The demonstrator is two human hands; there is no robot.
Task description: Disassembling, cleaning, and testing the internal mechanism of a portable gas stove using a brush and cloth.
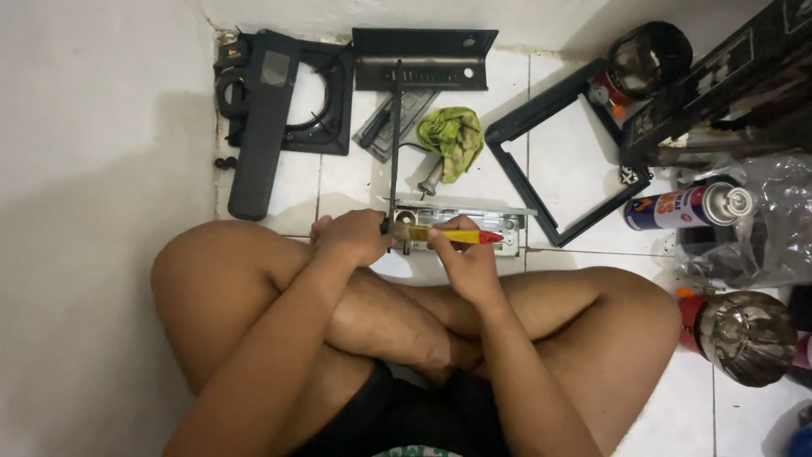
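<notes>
Hands at work over crossed legs on a white tiled floor (338, 182). Left hand (353, 237) is curled closed around the near end of a thin black rod (395, 135) that runs away from the person; right hand (465, 254) grips a yellow, red-tipped tool (461, 237), fingers closed on it. Both rest against a metal bracket (499, 222). Green rag (452, 140) and black square frame (541, 161) lie beyond.
</notes>
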